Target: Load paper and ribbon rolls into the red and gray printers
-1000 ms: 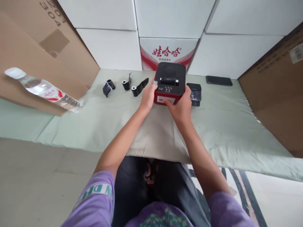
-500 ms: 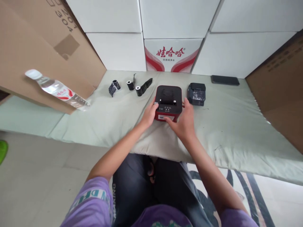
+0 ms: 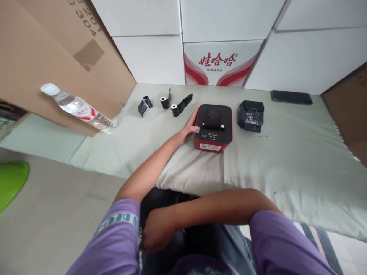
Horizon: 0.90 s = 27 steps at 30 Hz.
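Note:
A boxy small printer (image 3: 215, 139), black on top with red sides and a white label on its front, rests on the cloth-covered surface. My left hand (image 3: 187, 131) grips its left side, the thumb on the top edge and the fingers along the side, partly hidden. A small grey patch shows at the thumb tip. My right hand (image 3: 159, 229) is low over my lap by my left thigh, curled like a fist; its fingertips, and anything in them, are out of sight. To the printer's right lies a dark device (image 3: 250, 116) with a translucent part.
Black-wound rolls (image 3: 174, 110) lie behind and left of the printer. A water bottle (image 3: 78, 109) leans by the brown carton (image 3: 94, 76). A black phone (image 3: 291, 97) lies at the back right. White boxes (image 3: 149, 57) line the back; a green object (image 3: 13, 181) is at lower left.
My right hand has let go of the printer's right side and come down and left to my lap. My left hand stays on the printer. The whole view has shifted slightly.

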{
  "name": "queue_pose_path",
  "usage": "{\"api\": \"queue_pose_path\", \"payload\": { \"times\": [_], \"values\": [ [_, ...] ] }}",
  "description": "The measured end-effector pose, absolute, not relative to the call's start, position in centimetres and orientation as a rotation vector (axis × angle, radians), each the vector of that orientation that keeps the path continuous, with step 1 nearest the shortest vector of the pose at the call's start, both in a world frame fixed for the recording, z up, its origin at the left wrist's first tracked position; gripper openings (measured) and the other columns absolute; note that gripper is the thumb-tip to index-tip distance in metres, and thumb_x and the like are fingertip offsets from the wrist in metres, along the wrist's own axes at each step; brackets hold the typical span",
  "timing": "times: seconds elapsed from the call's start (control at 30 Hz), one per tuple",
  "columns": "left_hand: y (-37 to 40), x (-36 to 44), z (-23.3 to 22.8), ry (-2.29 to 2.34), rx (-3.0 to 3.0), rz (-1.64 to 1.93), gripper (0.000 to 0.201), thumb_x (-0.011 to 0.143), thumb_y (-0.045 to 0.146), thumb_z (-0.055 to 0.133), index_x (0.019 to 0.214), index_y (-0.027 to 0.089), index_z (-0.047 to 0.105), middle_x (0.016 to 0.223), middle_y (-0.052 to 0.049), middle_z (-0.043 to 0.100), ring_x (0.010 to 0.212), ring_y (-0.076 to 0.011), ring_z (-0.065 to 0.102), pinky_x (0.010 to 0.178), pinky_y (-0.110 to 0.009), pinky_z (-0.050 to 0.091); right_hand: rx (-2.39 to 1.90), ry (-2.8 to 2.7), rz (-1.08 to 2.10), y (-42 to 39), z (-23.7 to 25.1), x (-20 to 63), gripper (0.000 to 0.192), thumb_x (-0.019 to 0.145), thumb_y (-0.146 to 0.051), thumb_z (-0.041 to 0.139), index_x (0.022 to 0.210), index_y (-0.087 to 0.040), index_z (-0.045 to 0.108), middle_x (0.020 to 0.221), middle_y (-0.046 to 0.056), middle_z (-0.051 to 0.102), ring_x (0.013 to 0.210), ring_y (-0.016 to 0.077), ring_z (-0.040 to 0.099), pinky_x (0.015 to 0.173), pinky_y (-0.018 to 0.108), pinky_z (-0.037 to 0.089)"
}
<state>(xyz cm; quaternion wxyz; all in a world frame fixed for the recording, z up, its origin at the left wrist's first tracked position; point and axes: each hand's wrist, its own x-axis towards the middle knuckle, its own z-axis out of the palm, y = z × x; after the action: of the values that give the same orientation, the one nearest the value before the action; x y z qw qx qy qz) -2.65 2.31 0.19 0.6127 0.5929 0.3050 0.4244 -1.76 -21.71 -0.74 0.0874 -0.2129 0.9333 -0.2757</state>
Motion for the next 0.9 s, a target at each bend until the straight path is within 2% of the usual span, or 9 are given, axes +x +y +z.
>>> {"api": "queue_pose_path", "payload": {
  "times": [0.13, 0.23, 0.3, 0.43, 0.5, 0.6, 0.7, 0.8, 0.9],
  "values": [
    [2.0, -2.8, 1.1, 0.677, 1.338, 0.929, 0.117, 0.075, 0.049, 0.076, 0.181, 0.035, 0.026, 0.190, 0.006, 0.015, 0.179, -0.0236, 0.017, 0.143, -0.041, 0.031, -0.654, 2.843, -0.949, -20.4, -1.3, -1.7, 0.018, 0.105, -0.032, 0.059, 0.094, -0.021, 0.071, 0.105, 0.010, 0.087, 0.082, 0.0217, 0.074, 0.062, 0.037, 0.039],
    [2.2, -2.4, 0.8, 0.646, 1.295, 0.955, 0.124, 0.071, 0.051, 0.079, 0.181, 0.034, 0.025, 0.191, 0.005, 0.016, 0.180, -0.0273, 0.014, 0.146, -0.041, 0.025, -0.657, 2.793, -0.988, -20.3, -1.8, -1.6, 0.016, 0.104, -0.032, 0.058, 0.094, -0.022, 0.066, 0.108, 0.010, 0.087, 0.085, 0.0225, 0.073, 0.065, 0.037, 0.039],
    [2.5, -2.2, 0.2, 0.611, 1.272, 0.977, 0.131, 0.068, 0.051, 0.081, 0.183, 0.032, 0.019, 0.192, 0.005, 0.013, 0.180, -0.0291, 0.008, 0.148, -0.041, 0.016, -0.676, 2.753, -1.054, -20.2, -1.9, -1.7, 0.016, 0.104, -0.030, 0.056, 0.091, -0.024, 0.061, 0.107, 0.009, 0.085, 0.086, 0.0219, 0.073, 0.067, 0.036, 0.040],
    [2.8, -2.3, -0.5, 0.578, 1.277, 0.973, 0.135, 0.071, 0.050, 0.082, 0.183, 0.037, 0.009, 0.192, 0.009, 0.009, 0.181, -0.0302, -0.002, 0.149, -0.042, 0.006, -0.647, 2.640, -1.158, -19.7, -2.1, -2.3, 0.029, 0.104, -0.031, 0.060, 0.081, -0.027, 0.043, 0.093, 0.005, 0.077, 0.084, 0.0208, 0.068, 0.068, 0.035, 0.043],
    [2.8, -2.3, -0.6, 0.582, 1.282, 0.956, 0.135, 0.072, 0.050, 0.081, 0.183, 0.039, 0.004, 0.192, 0.010, 0.008, 0.181, -0.0300, -0.003, 0.149, -0.043, 0.006, -0.555, 2.566, -1.097, -19.4, -2.5, -2.7, 0.039, 0.101, -0.035, 0.067, 0.079, -0.027, 0.036, 0.084, 0.003, 0.070, 0.078, 0.0203, 0.062, 0.065, 0.035, 0.041],
    [2.8, -2.2, -0.8, 0.570, 1.275, 0.941, 0.140, 0.072, 0.051, 0.081, 0.182, 0.039, -0.003, 0.193, 0.010, 0.005, 0.181, -0.0297, -0.003, 0.148, -0.043, 0.008, -0.492, 2.495, -1.133, -19.2, -3.3, -3.1, 0.035, 0.101, -0.034, 0.066, 0.080, -0.027, 0.039, 0.083, 0.002, 0.065, 0.076, 0.0193, 0.058, 0.069, 0.034, 0.044],
    [2.9, -2.2, -0.9, 0.549, 1.292, 0.923, 0.142, 0.072, 0.055, 0.081, 0.181, 0.040, -0.009, 0.193, 0.009, 0.002, 0.181, -0.0298, -0.003, 0.148, -0.047, 0.009, -0.517, 2.459, -1.261, -19.0, -3.7, -3.2, 0.028, 0.103, -0.034, 0.062, 0.085, -0.026, 0.043, 0.090, 0.003, 0.068, 0.083, 0.0189, 0.061, 0.077, 0.032, 0.048],
    [2.9, -2.2, -0.9, 0.537, 1.320, 0.906, 0.139, 0.075, 0.057, 0.080, 0.180, 0.042, -0.010, 0.193, 0.009, 0.001, 0.181, -0.0294, -0.001, 0.148, -0.049, 0.010, -0.453, 2.491, -1.211, -18.7, -3.2, -2.9, 0.026, 0.102, -0.036, 0.062, 0.088, -0.026, 0.043, 0.098, 0.005, 0.072, 0.088, 0.0204, 0.064, 0.071, 0.032, 0.044],
    [3.0, -2.3, -1.0, 0.542, 1.366, 0.910, 0.135, 0.075, 0.062, 0.080, 0.180, 0.044, -0.003, 0.193, 0.009, 0.002, 0.181, -0.0307, 0.000, 0.148, -0.051, 0.012, -0.391, 2.524, -1.120, -18.3, -2.3, -2.5, 0.021, 0.103, -0.037, 0.060, 0.092, -0.026, 0.046, 0.105, 0.006, 0.076, 0.093, 0.0219, 0.067, 0.066, 0.032, 0.039]
  ]
}}
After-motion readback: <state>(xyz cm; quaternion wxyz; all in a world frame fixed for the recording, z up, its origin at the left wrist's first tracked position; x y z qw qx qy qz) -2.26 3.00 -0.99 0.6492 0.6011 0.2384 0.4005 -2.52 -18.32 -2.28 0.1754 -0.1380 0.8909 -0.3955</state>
